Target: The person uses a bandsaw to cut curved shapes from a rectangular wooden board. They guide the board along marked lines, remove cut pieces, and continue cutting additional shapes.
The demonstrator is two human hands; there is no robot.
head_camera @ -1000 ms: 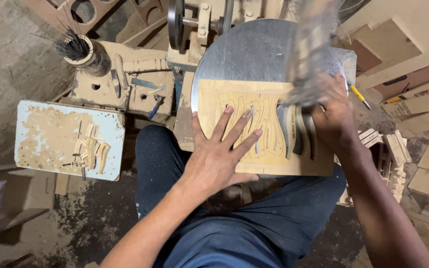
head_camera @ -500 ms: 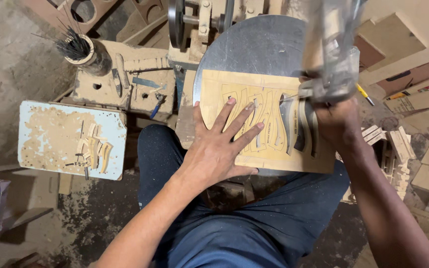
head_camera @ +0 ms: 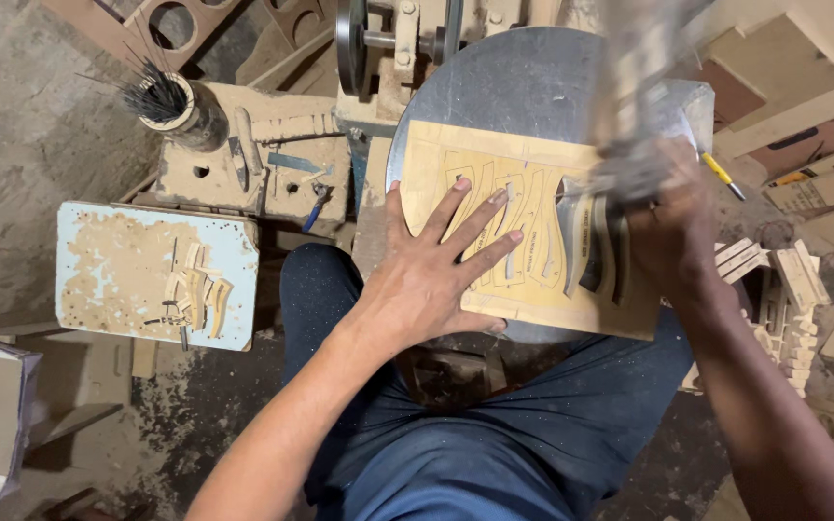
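Pressing flat with its fingers spread, the left hand [head_camera: 436, 275] lies on the near left part of a thin wooden panel [head_camera: 523, 227] marked with curved outlines, which rests on the round grey metal worktop [head_camera: 514, 87] of a saw. The right hand [head_camera: 673, 232] sits at the panel's right edge beneath the blurred saw arm [head_camera: 634, 116]; whether it grips or only presses cannot be told. A pale blue stool [head_camera: 156, 275] carrying small cut pieces stands to the left.
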